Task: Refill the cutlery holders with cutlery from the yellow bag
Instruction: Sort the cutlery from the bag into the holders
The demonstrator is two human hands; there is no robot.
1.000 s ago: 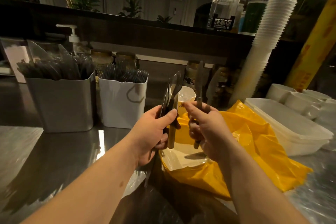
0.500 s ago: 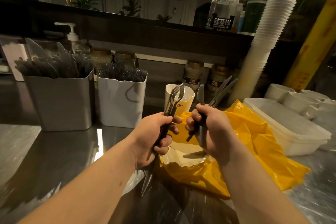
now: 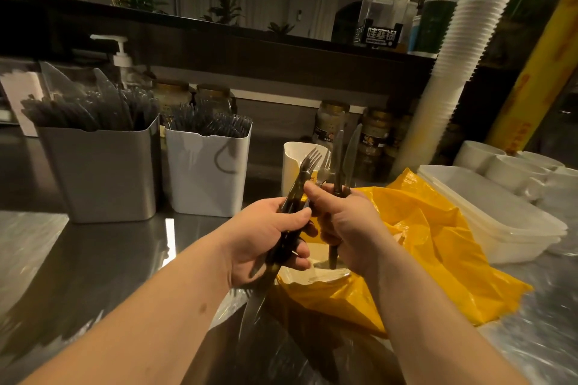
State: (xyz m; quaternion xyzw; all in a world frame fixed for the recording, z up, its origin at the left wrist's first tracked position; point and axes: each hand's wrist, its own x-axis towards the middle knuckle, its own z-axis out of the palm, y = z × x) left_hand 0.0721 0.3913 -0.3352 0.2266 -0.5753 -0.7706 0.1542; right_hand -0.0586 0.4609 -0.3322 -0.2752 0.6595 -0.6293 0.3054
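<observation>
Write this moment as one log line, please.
left hand: grips forks | right hand: grips knives | yellow bag: open, below hands | grey holder, white holder: both stocked

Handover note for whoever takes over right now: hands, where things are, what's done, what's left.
Left hand: grips a bundle of forks, tines up.
Right hand: grips knives, blades up.
Both hands are over the open yellow bag, right of the holders.
Grey holder and white holder stand side by side at left. The grey holds knives by the look, the white forks.
Done: two handfuls out of the bag, seemingly sorted by kind.
Left: drop each handful in its holder, then check the bag for more.
</observation>
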